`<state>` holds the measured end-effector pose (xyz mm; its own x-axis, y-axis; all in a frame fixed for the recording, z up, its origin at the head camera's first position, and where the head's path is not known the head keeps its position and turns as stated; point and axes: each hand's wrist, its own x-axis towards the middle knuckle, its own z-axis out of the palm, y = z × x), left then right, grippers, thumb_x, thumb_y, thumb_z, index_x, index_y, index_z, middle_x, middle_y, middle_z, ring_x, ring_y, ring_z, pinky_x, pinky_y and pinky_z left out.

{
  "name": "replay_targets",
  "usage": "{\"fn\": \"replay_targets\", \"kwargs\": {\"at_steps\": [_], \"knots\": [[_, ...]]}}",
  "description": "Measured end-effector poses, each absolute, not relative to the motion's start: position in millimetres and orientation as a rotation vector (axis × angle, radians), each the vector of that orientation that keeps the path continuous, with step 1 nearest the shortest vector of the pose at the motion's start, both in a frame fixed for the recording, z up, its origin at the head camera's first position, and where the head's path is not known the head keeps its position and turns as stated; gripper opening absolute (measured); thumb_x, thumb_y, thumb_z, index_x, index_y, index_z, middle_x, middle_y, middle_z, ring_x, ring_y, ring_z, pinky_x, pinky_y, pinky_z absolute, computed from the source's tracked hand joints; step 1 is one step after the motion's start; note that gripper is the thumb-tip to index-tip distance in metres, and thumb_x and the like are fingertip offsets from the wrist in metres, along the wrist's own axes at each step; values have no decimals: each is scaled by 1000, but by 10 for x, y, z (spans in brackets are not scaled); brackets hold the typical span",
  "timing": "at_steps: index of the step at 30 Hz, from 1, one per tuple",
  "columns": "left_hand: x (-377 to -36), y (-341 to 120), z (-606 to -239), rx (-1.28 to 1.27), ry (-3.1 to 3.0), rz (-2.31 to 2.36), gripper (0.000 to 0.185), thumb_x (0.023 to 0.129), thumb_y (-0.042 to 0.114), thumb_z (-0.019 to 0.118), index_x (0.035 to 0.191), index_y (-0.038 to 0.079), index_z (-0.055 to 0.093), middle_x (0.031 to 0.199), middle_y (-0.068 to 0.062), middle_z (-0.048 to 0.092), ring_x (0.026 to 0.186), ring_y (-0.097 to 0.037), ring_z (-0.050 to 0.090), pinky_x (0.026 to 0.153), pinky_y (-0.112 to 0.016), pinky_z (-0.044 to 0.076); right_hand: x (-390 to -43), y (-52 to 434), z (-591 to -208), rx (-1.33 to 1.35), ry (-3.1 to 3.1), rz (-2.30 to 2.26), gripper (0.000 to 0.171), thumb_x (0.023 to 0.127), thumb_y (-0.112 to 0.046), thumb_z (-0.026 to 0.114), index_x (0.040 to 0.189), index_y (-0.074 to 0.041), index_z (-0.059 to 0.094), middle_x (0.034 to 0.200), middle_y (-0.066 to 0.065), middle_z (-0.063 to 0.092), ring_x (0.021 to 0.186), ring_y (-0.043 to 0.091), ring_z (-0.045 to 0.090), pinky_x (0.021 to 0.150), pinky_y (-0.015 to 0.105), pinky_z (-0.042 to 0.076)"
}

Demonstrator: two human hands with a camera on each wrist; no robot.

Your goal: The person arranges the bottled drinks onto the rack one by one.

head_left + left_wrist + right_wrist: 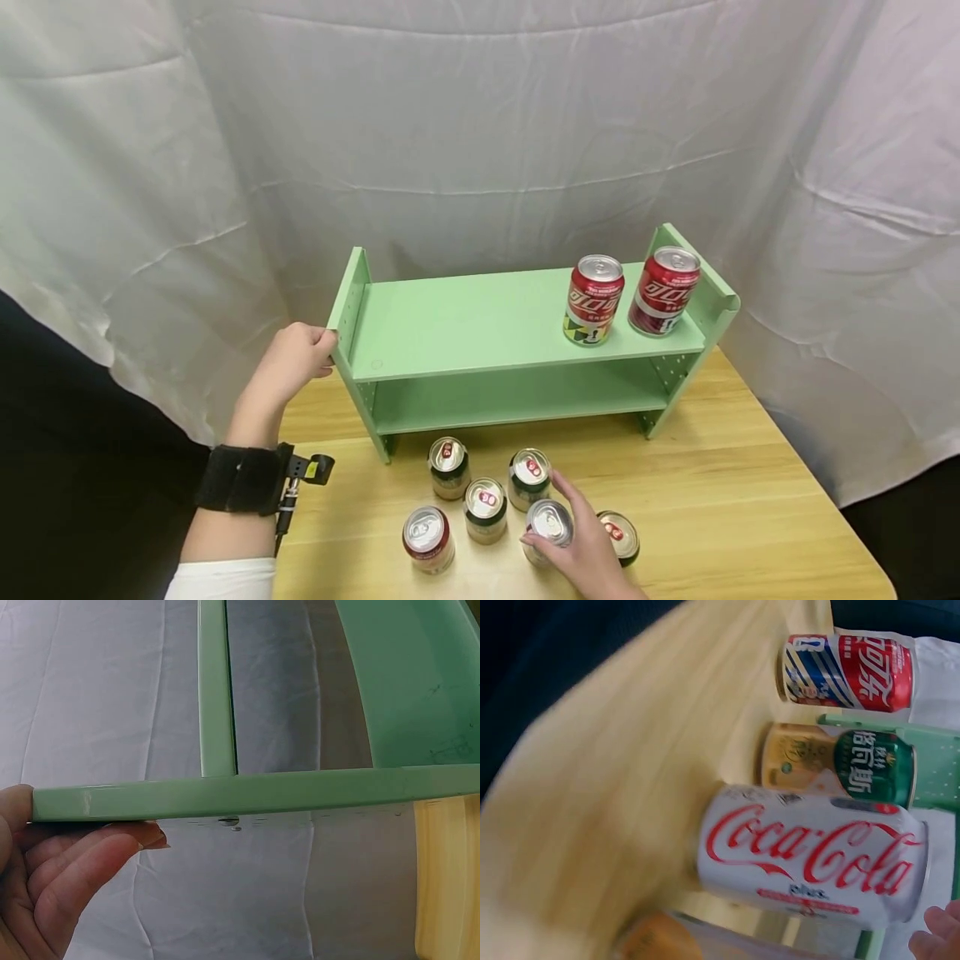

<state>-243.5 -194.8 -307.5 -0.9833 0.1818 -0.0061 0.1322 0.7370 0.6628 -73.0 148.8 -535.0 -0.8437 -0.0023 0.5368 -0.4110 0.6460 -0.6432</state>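
Head view shows the wooden surface [750,500] carrying a green two-tier shelf [480,325], with a white cloth backdrop [480,125] behind. The left hand [294,360] clasps the shelf's side panel at 9 o'clock, apparently to steady it. On the top board toward 3 o'clock stand two red cans [592,300], upright and just beside each other, near the right end panel. In front of the shelf, at 6 o'clock, a cluster of cans stands upright: a red one [427,539] and three green-and-gold ones [448,468] among them. The right hand [581,546] wraps its fingers round the white cola can [549,531] within that cluster, still resting on the surface.

Left wrist view adds the fingers [82,859] curled under the panel's edge [247,796], hidden from above. Right wrist view, blurred, reveals the white can's script label [810,859] and neighbouring labels, which the head view's top-down angle misses; only a fingertip [934,937] shows there.
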Motion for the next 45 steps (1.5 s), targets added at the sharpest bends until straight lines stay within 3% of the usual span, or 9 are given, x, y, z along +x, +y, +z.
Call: {"fn": "replay_targets", "kwargs": {"at_steps": [4,10,14,18,21,27,32,36,45], "knots": [[-2426,-1961,-3073,257,2863,1085,38,94,15,31,59,6,44,119,-33,57,93,-39,67,79,-43,58,-717,1466,-5434,318,-2362,1052,96,55,-25,89,133,5,44,135,17,52,120,26,49,105,5,23],[-2416,-1982,-3073,237,2863,1112,37,93,15,32,57,9,39,116,-31,60,94,-38,67,78,-43,59,-716,1469,-5527,319,-2355,1061,97,55,-24,89,134,7,42,140,20,45,133,2,29,106,6,19],[-2408,-1994,-3060,225,2859,1117,36,92,15,32,57,10,36,108,-29,63,94,-37,67,79,-43,58,-729,1444,-5576,353,-2326,1076,99,55,-23,89,135,8,40,138,24,44,134,1,27,108,7,19],[-2412,-1999,-3048,228,2867,1114,35,91,14,31,56,10,33,108,-30,63,93,-38,68,78,-44,58,-741,1411,-5645,347,-2306,1043,96,57,-28,88,133,8,42,133,25,48,127,17,41,108,6,19],[-2421,-1985,-3044,239,2880,1112,35,91,14,32,56,10,33,105,-30,63,90,-38,68,77,-44,59,-754,1403,-5708,331,-2285,982,91,56,-26,89,128,8,47,127,24,53,113,30,50,106,4,21],[-2430,-1961,-3054,230,2869,1117,34,91,14,32,57,10,34,97,-30,63,86,-36,69,74,-41,60,-773,1413,-5777,282,-2258,931,89,47,-12,91,122,11,49,119,25,54,105,32,55,105,5,24],[-2433,-1969,-3059,236,2843,1149,34,91,14,33,57,9,34,117,-34,57,90,-38,68,75,-39,60,-756,1403,-5802,227,-2297,931,87,48,-14,91,121,10,50,117,22,55,103,31,58,102,3,25],[-2428,-1976,-3066,235,2833,1145,34,91,14,33,57,9,35,120,-34,56,91,-39,68,75,-39,60,-733,1389,-5839,184,-2323,929,85,51,-16,90,122,9,50,118,20,56,102,30,59,100,4,28],[-2438,-1965,-3090,234,2837,1149,34,92,14,32,58,10,36,118,-33,57,90,-38,68,76,-41,59,-715,1375,-5920,166,-2388,1024,94,52,-15,89,128,12,41,122,26,53,107,38,55,104,2,17]]}}
